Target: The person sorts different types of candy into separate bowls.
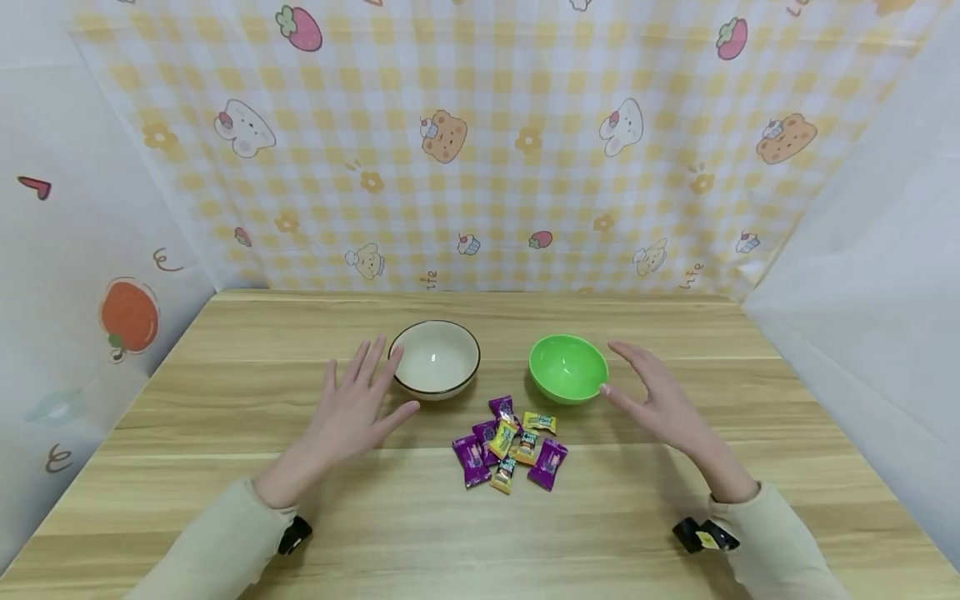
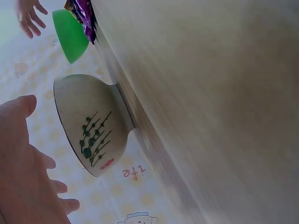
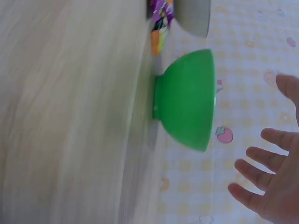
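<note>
A white bowl with a dark rim (image 1: 435, 358) stands upright left of centre; the left wrist view shows green sprigs painted on the white bowl (image 2: 93, 121). My left hand (image 1: 356, 417) hovers by its left side, fingers spread, holding nothing. To the right stands a smaller green bowl (image 1: 568, 371), also upright. Beside it my right hand (image 1: 663, 404) holds nothing, its thumb and fingers apart; in the right wrist view the green bowl (image 3: 189, 100) is separate from the right hand (image 3: 275, 172). In front of the bowls lies a loose pile of purple-wrapped candies (image 1: 471, 461) and yellow-wrapped candies (image 1: 540, 422).
Everything stands on a light wooden table (image 1: 480, 533). A yellow checked cloth (image 1: 495, 192) with cartoon prints hangs behind its far edge, and white cloth (image 1: 862, 275) hangs at the sides. A dark wrist strap (image 1: 705, 536) shows near the right sleeve.
</note>
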A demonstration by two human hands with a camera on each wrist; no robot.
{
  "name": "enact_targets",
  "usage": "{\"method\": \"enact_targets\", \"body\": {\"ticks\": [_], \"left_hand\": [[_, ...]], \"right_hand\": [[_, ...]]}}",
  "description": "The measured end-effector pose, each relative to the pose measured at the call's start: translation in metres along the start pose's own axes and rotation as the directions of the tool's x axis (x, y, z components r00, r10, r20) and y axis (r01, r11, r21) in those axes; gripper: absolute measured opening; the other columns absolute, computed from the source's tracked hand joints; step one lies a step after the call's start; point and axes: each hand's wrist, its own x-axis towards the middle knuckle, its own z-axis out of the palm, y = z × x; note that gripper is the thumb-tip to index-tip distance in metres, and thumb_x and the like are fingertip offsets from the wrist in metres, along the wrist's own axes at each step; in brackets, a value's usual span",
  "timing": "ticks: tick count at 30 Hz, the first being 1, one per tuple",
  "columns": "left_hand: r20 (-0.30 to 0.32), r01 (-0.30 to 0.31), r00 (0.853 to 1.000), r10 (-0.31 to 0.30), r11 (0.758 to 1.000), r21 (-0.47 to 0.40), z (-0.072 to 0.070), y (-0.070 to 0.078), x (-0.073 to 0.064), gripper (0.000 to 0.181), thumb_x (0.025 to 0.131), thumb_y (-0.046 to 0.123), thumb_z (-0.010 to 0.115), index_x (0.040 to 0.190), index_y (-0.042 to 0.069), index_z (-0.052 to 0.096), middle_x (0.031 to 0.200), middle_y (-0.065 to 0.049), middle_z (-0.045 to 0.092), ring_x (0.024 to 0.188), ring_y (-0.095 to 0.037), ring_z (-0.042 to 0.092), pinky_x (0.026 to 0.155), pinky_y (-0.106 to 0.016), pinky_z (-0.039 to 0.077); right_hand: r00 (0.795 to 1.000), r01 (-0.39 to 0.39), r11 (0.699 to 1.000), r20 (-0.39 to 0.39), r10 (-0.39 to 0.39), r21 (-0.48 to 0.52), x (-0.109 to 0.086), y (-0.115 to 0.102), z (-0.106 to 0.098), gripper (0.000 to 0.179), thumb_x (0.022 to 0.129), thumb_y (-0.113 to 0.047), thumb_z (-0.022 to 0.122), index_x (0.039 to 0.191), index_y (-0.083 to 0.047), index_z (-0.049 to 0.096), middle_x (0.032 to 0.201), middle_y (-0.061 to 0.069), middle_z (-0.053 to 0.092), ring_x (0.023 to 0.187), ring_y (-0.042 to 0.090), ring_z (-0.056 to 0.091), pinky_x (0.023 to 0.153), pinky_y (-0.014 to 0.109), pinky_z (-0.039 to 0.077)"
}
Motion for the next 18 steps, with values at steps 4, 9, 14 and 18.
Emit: {"method": "enact_targets", "body": {"ticks": [4,9,14,18], "left_hand": [[-0.007,-0.002,1.0,0.002,1.0,-0.009,0.001,-0.002,0.007,0.08,0.083,0.06,0.041,0.141,0.009,0.019,0.144,-0.015,0.009,0.13,-0.031,0.005,0.096,-0.06,0.0],[0.033,0.018,0.999,-0.017,0.999,-0.044,0.002,-0.001,0.016,0.082,0.083,0.062,0.038,0.142,0.009,0.016,0.145,-0.015,0.007,0.13,-0.032,0.005,0.096,-0.059,-0.002],[0.061,0.033,0.998,-0.028,0.996,-0.08,0.006,-0.005,0.023,0.083,0.083,0.063,0.036,0.142,0.008,0.014,0.145,-0.016,0.007,0.13,-0.032,0.004,0.095,-0.061,-0.001],[0.072,0.048,0.997,-0.041,0.995,-0.093,0.009,-0.007,0.027,0.083,0.083,0.063,0.036,0.142,0.008,0.015,0.144,-0.016,0.009,0.13,-0.032,0.007,0.095,-0.061,0.001]], "right_hand": [[0.998,-0.067,0.982,0.025,0.063,0.177,0.001,-0.013,-0.003,0.046,0.086,-0.016,0.058,0.126,0.0,0.043,0.123,0.016,0.047,0.104,0.029,0.048,0.082,0.047,0.041],[0.98,-0.171,0.939,0.149,0.131,0.298,0.002,-0.028,0.0,0.038,0.09,-0.016,0.053,0.123,0.001,0.046,0.118,0.015,0.052,0.098,0.024,0.053,0.079,0.035,0.045],[0.951,-0.227,0.911,0.279,0.131,0.345,0.001,-0.031,0.015,0.039,0.09,-0.026,0.052,0.123,-0.005,0.048,0.114,0.01,0.055,0.096,0.02,0.054,0.077,0.033,0.046],[0.921,-0.252,0.888,0.378,0.098,0.385,0.002,-0.038,0.029,0.04,0.089,-0.026,0.053,0.122,-0.004,0.048,0.111,0.012,0.056,0.097,0.02,0.053,0.079,0.034,0.045]]}}
